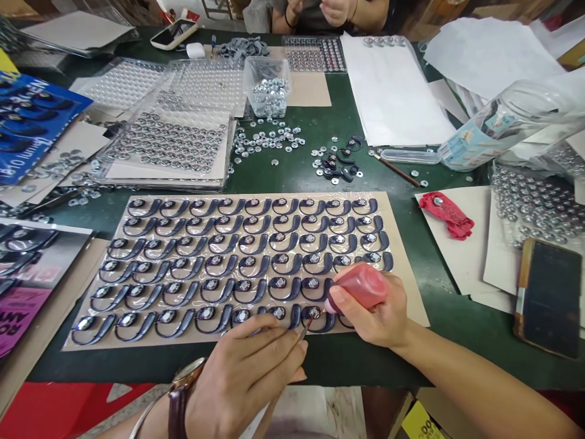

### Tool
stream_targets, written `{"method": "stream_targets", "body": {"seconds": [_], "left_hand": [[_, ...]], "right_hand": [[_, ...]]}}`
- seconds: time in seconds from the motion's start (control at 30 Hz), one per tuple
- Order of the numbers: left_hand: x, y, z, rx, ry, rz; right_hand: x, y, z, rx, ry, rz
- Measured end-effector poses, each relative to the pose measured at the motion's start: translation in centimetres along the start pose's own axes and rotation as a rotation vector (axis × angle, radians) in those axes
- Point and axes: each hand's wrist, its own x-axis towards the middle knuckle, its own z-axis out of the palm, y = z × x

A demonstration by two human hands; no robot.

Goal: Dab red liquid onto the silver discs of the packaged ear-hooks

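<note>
My right hand is closed around a small pink squeeze bottle, tilted nozzle down. Its narrow tip is at a dark curved piece with a round shiny centre in the nearest row. My left hand is closed beside it, fingers together, with a thin pointed metal tool showing past the fingertips at the same piece. Most of that tool is hidden by the hand. Several rows of similar dark curved pieces lie in a clear plastic sheet on a tan card.
Behind the card lie loose metal discs, a clear tub of discs and a brown stick. At right are a red cloth, a phone and a tilted clear jar. Another person's hands are across the table.
</note>
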Motion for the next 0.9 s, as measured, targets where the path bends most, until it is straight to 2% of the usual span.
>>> {"method": "stream_targets", "body": {"seconds": [0.23, 0.47, 0.53, 0.67, 0.73, 0.9], "left_hand": [[0.0, -0.3, -0.2, -0.121, 0.009, -0.037], [-0.3, -0.9, -0.1, -0.237, 0.045, -0.195], [-0.4, -0.9, -0.1, -0.238, 0.051, -0.195], [-0.2, -0.8, -0.3, -0.225, 0.044, -0.157], [0.0, -0.6, -0.5, -0.2, 0.039, -0.118], [0.6, -0.6, -0.8, -0.027, 0.069, -0.047]], "right_hand": [[0.1, 0.0, 0.1, 0.009, 0.006, -0.093], [0.2, -0.5, 0.3, 0.094, 0.023, -0.213], [0.4, -1.0, -0.4, 0.112, -0.004, -0.135], [1.9, -1.9, -2.6, 0.19, -0.197, 0.193], [3.1, -1.7, -3.1, 0.173, -0.249, 0.234], [4.4, 0.3, -1.4, 0.139, -0.067, 0.188]]}}
